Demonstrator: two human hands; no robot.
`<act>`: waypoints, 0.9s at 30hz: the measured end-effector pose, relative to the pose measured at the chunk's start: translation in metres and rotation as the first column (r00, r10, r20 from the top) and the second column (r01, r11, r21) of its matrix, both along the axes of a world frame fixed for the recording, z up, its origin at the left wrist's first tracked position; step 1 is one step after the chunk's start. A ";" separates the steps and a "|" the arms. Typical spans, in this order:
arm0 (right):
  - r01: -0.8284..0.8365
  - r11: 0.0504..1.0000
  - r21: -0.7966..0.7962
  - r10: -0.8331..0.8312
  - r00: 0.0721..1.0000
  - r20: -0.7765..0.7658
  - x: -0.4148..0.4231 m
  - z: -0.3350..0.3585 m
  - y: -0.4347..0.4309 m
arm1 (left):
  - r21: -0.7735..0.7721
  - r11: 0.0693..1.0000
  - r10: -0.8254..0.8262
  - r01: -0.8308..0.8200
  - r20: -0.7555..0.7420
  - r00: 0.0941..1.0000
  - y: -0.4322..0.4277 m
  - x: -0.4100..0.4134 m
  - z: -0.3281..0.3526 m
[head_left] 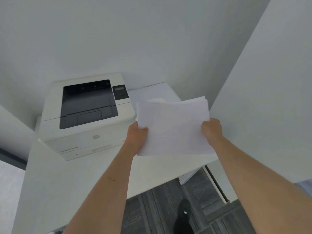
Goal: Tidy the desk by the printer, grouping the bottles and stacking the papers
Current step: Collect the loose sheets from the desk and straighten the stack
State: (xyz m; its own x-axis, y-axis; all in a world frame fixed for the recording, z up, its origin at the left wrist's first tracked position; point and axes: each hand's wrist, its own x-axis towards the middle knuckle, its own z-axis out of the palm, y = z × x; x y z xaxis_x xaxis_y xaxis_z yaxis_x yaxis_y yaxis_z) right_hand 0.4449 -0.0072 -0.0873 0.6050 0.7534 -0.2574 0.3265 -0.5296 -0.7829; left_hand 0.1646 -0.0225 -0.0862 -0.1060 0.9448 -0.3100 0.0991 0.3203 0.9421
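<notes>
Left hand (137, 138) grip: closed on the left edge of the paper stack (173, 127), thumb on top. Right hand (211, 130) grip: closed on the right edge of the same stack. The stack is held above the white worktop (81, 181), just right of the printer (86, 114), with its far sheets slightly fanned. More white sheets (152, 93) lie on the worktop right of the printer, behind the held stack. A dark shoe (184, 215) stands on the grey floor, well below the printer.
</notes>
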 end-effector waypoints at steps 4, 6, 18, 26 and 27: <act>0.068 0.990 -0.120 -0.079 0.993 -0.091 0.030 -0.024 0.048 | -0.027 0.997 0.068 -0.067 0.031 0.997 0.058 0.024 0.000; 0.014 0.989 -0.148 -0.027 0.996 -0.086 0.042 -0.036 0.080 | -0.060 0.995 0.084 -0.082 0.041 0.996 0.090 0.036 -0.003; -0.341 0.927 -0.156 0.326 0.939 -0.112 0.043 -0.059 0.220 | -0.182 0.917 0.330 -0.355 -0.157 0.931 0.171 0.062 -0.058; -0.486 0.859 -0.160 0.485 0.873 -0.051 0.012 -0.073 0.289 | -0.134 0.904 0.364 -0.406 -0.257 0.895 0.230 0.041 -0.076; -0.489 0.857 -0.160 0.489 0.871 -0.044 0.008 -0.073 0.295 | -0.132 0.895 0.383 -0.426 -0.264 0.885 0.235 0.038 -0.080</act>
State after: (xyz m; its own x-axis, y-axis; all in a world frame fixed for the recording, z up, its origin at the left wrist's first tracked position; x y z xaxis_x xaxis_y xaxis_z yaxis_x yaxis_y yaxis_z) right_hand 0.4531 0.2876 -0.1604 0.1689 0.9003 -0.4011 0.5754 -0.4205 -0.7015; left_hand 0.2026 0.2127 -0.1658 -0.5543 0.7338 -0.3928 0.1260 0.5405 0.8319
